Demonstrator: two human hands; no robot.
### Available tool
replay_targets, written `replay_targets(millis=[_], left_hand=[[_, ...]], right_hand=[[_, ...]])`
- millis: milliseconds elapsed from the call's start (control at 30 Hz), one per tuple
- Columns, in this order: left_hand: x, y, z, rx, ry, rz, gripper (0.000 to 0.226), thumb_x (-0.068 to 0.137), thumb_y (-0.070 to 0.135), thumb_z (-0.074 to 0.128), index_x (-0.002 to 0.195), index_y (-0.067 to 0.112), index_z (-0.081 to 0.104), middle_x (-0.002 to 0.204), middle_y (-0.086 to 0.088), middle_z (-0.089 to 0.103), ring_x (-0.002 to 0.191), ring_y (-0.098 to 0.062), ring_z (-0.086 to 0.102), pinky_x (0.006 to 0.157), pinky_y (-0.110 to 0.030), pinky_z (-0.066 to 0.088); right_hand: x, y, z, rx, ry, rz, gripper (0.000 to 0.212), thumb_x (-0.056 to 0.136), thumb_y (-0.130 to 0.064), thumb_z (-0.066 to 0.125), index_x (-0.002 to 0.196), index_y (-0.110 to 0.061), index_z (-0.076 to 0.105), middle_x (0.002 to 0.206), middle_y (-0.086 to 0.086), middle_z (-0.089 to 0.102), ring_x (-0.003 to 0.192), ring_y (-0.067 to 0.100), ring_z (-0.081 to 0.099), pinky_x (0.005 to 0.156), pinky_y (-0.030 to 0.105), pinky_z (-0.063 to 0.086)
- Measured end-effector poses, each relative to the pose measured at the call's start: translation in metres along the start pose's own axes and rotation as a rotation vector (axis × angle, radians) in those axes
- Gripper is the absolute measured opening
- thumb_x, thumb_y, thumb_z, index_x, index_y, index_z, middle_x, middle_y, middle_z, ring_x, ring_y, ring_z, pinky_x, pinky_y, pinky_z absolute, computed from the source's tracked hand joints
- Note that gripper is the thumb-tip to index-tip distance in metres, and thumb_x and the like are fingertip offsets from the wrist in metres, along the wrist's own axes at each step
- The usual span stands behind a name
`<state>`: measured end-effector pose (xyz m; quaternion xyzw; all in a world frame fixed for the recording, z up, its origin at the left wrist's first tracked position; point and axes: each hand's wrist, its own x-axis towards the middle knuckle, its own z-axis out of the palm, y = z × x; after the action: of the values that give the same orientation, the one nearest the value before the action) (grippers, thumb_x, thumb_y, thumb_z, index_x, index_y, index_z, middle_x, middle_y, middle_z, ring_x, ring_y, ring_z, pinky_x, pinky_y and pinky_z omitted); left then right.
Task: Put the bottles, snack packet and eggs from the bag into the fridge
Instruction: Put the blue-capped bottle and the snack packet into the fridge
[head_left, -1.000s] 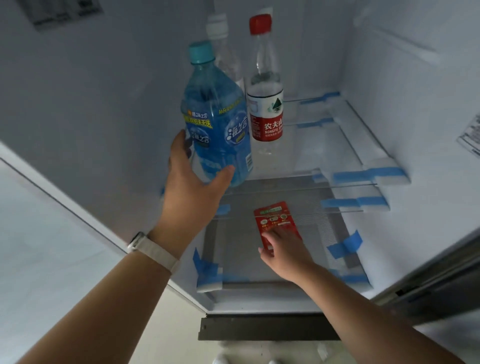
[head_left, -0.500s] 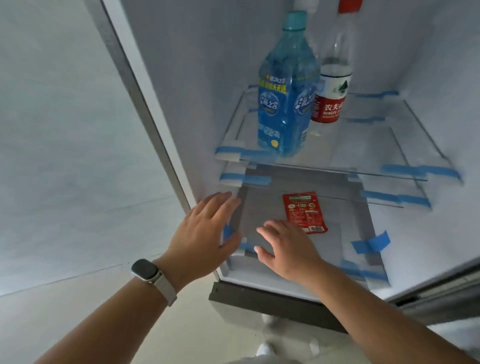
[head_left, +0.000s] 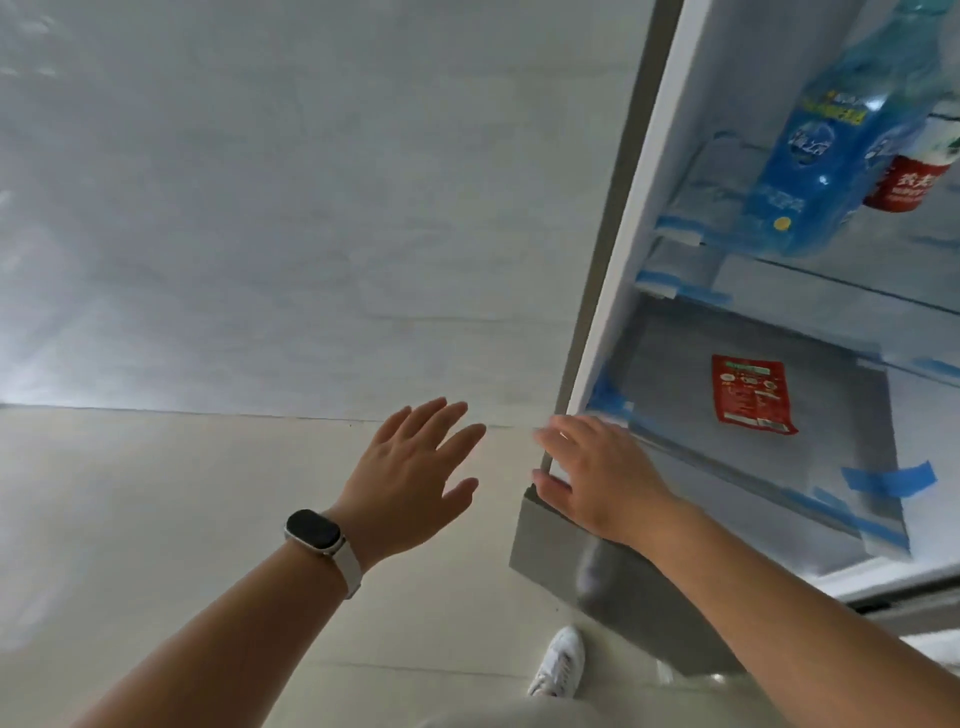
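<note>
Nearest, a white shoe (head_left: 558, 662) on the pale floor; above it, left hand (head_left: 410, 480) with a wrist watch (head_left: 314, 532), fingers spread, empty, in front of the wall; right hand (head_left: 597, 475) splayed and empty over the front lower corner of the fridge (head_left: 623, 208); beyond, red snack packet (head_left: 750, 393) flat on the lower shelf; farthest, blue bottle (head_left: 826, 156) upright on the upper glass shelf, red-labelled bottle (head_left: 906, 179) just behind it.

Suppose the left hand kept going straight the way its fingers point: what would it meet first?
The left hand, open and empty, points up and away, left of the fridge. Probably the pale wall first; depth is unclear.
</note>
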<state>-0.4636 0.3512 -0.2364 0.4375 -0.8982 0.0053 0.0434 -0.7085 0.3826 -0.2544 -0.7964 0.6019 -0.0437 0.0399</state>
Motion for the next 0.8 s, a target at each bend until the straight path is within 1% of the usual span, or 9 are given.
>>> replay_targets(millis=[100, 167, 300, 467, 600, 700, 800], left_hand=[[-0.061, -0.020, -0.001, 0.001, 0.004, -0.086, 0.056, 0.088, 0.055, 0.044, 0.135, 0.026, 0.056, 0.143, -0.004, 0.055, 0.135, -0.029, 0.048, 0.111, -0.046, 0.036], [-0.103, -0.033, -0.004, -0.001, 0.020, -0.156, 0.056, 0.088, 0.056, 0.042, 0.134, 0.027, 0.057, 0.141, -0.004, 0.057, 0.134, -0.028, 0.050, 0.110, -0.046, 0.037], [-0.190, -0.056, -0.014, -0.038, 0.081, -0.316, 0.057, 0.089, 0.056, 0.042, 0.133, 0.024, 0.058, 0.140, -0.005, 0.058, 0.132, -0.029, 0.052, 0.109, -0.047, 0.039], [-0.296, -0.081, -0.026, -0.021, 0.135, -0.568, 0.057, 0.089, 0.058, 0.040, 0.136, 0.028, 0.054, 0.145, -0.002, 0.054, 0.137, -0.027, 0.047, 0.112, -0.043, 0.033], [-0.369, -0.091, -0.031, -0.014, 0.185, -0.757, 0.057, 0.089, 0.057, 0.042, 0.134, 0.026, 0.055, 0.143, -0.004, 0.055, 0.135, -0.029, 0.048, 0.110, -0.047, 0.037], [-0.415, -0.094, -0.031, -0.006, 0.204, -0.905, 0.057, 0.089, 0.057, 0.041, 0.134, 0.025, 0.054, 0.143, -0.003, 0.054, 0.133, -0.029, 0.049, 0.111, -0.048, 0.037], [-0.451, -0.096, -0.031, 0.018, 0.218, -1.026, 0.056, 0.088, 0.056, 0.043, 0.133, 0.024, 0.055, 0.138, -0.004, 0.058, 0.126, -0.030, 0.054, 0.107, -0.048, 0.041]], right_hand=[[-0.001, -0.053, 0.005, 0.007, 0.015, -0.073, 0.050, 0.089, -0.050, 0.041, 0.119, -0.016, 0.061, 0.121, 0.009, 0.065, 0.106, 0.029, 0.062, 0.083, 0.043, 0.053], [-0.001, -0.091, 0.007, 0.013, 0.038, -0.140, 0.049, 0.088, -0.049, 0.043, 0.117, -0.016, 0.064, 0.118, 0.009, 0.066, 0.103, 0.029, 0.064, 0.080, 0.043, 0.053], [0.002, -0.168, 0.013, 0.037, 0.041, -0.287, 0.050, 0.088, -0.050, 0.042, 0.118, -0.016, 0.063, 0.118, 0.009, 0.066, 0.105, 0.030, 0.062, 0.082, 0.044, 0.052], [0.008, -0.265, 0.015, 0.044, 0.072, -0.501, 0.049, 0.088, -0.051, 0.043, 0.115, -0.017, 0.065, 0.116, 0.007, 0.067, 0.102, 0.030, 0.063, 0.083, 0.043, 0.052], [0.020, -0.339, 0.016, 0.048, 0.064, -0.692, 0.051, 0.086, -0.053, 0.043, 0.117, -0.018, 0.065, 0.118, 0.007, 0.066, 0.105, 0.030, 0.063, 0.084, 0.044, 0.051], [0.029, -0.390, 0.017, 0.036, 0.044, -0.837, 0.052, 0.086, -0.054, 0.043, 0.118, -0.018, 0.064, 0.120, 0.007, 0.066, 0.107, 0.030, 0.063, 0.085, 0.043, 0.051], [0.039, -0.436, 0.020, 0.027, 0.024, -0.974, 0.054, 0.087, -0.055, 0.042, 0.121, -0.019, 0.063, 0.122, 0.006, 0.065, 0.110, 0.029, 0.062, 0.088, 0.042, 0.050]])
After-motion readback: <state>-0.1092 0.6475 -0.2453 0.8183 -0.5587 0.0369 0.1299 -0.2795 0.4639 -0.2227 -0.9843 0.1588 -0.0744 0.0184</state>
